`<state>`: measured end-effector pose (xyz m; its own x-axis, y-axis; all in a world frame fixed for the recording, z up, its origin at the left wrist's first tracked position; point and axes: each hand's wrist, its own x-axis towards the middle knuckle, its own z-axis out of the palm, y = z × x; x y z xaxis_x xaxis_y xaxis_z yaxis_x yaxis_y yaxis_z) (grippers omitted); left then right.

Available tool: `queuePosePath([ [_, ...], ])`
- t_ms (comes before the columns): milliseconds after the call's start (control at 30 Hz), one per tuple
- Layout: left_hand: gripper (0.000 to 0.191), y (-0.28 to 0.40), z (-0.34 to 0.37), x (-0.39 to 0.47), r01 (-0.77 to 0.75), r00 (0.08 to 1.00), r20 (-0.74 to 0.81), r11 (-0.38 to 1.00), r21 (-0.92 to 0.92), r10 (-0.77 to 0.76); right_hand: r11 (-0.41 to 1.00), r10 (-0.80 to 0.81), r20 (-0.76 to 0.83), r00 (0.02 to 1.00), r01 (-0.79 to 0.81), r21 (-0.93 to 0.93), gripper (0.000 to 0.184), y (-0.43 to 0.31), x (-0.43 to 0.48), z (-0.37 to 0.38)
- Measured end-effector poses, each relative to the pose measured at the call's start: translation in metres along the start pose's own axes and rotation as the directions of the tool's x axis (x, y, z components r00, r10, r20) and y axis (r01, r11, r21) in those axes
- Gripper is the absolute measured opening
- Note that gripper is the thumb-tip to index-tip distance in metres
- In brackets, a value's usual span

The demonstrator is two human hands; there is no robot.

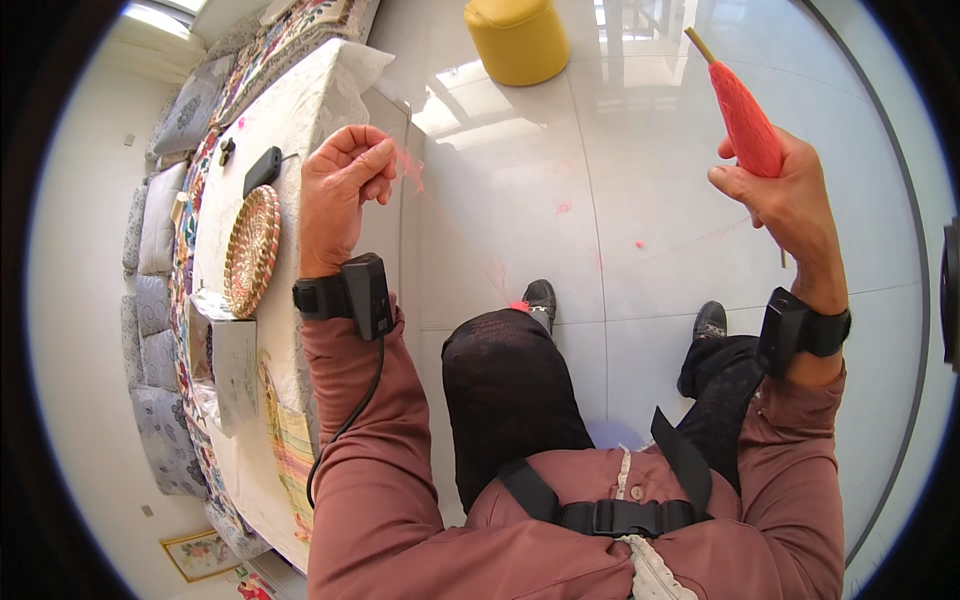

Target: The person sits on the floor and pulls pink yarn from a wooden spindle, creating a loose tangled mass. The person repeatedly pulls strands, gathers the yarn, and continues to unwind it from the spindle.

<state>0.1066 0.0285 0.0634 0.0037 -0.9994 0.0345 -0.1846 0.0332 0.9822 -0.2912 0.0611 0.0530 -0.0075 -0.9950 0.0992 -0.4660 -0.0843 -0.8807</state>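
My left hand (pixel 343 191) is raised beside the table, thumb and forefinger pinching a wispy tangle of pink thread (pixel 409 166). A fine strand runs from it down towards my knee, where a small pink bunch of yarn (pixel 519 306) shows near my shoe. Out to the right, my right hand (pixel 799 191) grips the lower end of a spindle wound with coral-pink yarn (pixel 746 120). The bare tip of its stick (pixel 700 45) points up and away; a thin rod end shows below the hand. Another faint strand slants across the floor towards this hand.
The cloth-covered table (pixel 281 330) at left bears a woven basket (pixel 253 251), a black device (pixel 262 171), a white box (pixel 234 367) and a striped cloth (pixel 292 435). Ahead stands a yellow stool (pixel 517 41). Pink scraps (pixel 563 208) dot the tiled floor (pixel 510 240).
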Motion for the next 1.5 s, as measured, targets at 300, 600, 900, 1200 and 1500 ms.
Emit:
queuePosePath([
  [300,0.01,0.087,0.076,0.004,-0.13,0.971,0.179,0.979,-0.158,0.157,0.933,0.019,-0.015,1.0,-0.012,0.359,0.013,-0.011,-0.009,-0.009],
  [600,0.013,0.08,0.145,-0.012,-0.15,0.916,0.271,0.879,-0.452,0.295,0.797,0.028,0.119,0.992,-0.094,0.597,0.01,-0.018,-0.014,-0.001],
  [900,0.009,0.05,0.182,-0.01,-0.094,0.874,0.288,0.717,-0.691,0.392,0.738,0.053,0.166,0.985,-0.151,0.658,0.021,-0.013,-0.009,0.006],
  [1200,0.007,0.03,0.193,-0.01,-0.027,0.875,0.313,0.685,-0.728,0.368,0.67,0.114,0.105,0.988,-0.155,0.726,0.018,-0.01,-0.007,0.007],
  [1500,0.008,0.005,0.176,0.005,0.207,0.904,0.391,0.625,-0.753,0.171,0.745,0.135,-0.052,0.989,-0.066,0.664,0.02,-0.004,-0.003,-0.015],
])
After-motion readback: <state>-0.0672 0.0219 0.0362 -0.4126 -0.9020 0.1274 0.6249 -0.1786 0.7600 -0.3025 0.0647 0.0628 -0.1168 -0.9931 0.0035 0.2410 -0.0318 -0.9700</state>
